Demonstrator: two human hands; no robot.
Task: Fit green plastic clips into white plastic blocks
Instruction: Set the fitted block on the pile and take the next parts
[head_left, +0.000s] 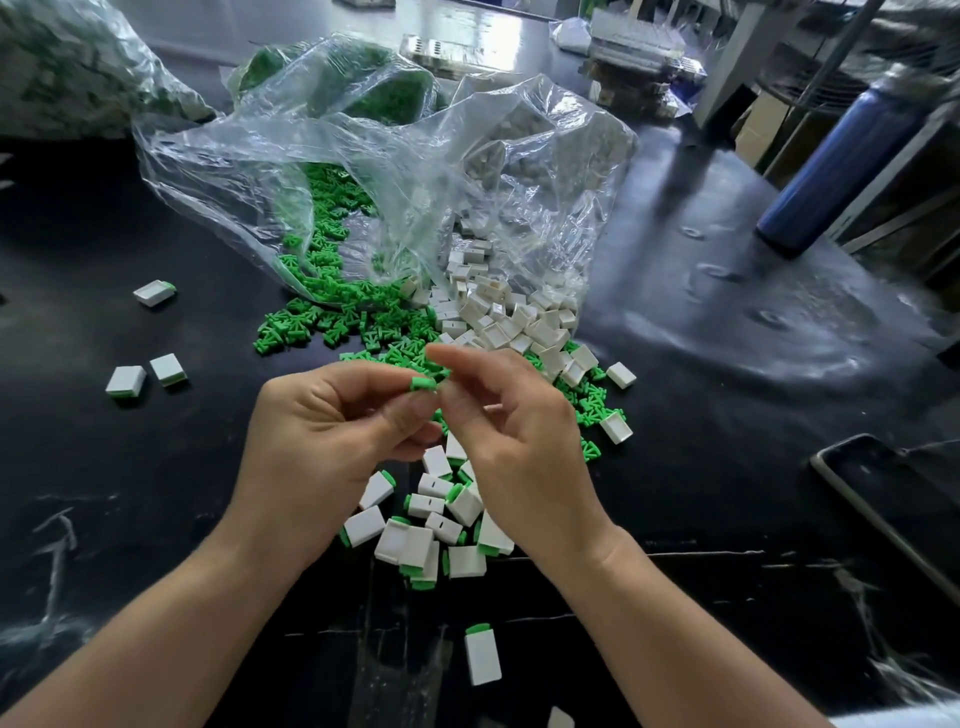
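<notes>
**Small green plastic clip (423, 383) pinched at centre**

Gripped in left hand (322, 436) fingers above black bench (156, 493). Just beside at 3 o'clock: curled right hand (519, 447) fingers, hold unclear. Heaped at 1 o'clock: rectangular white plastic blocks (514, 317); at 6, fitted blocks (441, 525).

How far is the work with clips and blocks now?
Done: a pile of fitted blocks lies beneath the hands, three more at the left. In hand: the left hand and right hand pinch one green clip; any block there is hidden. Left: many loose clips and empty blocks spill from the bags.
</notes>
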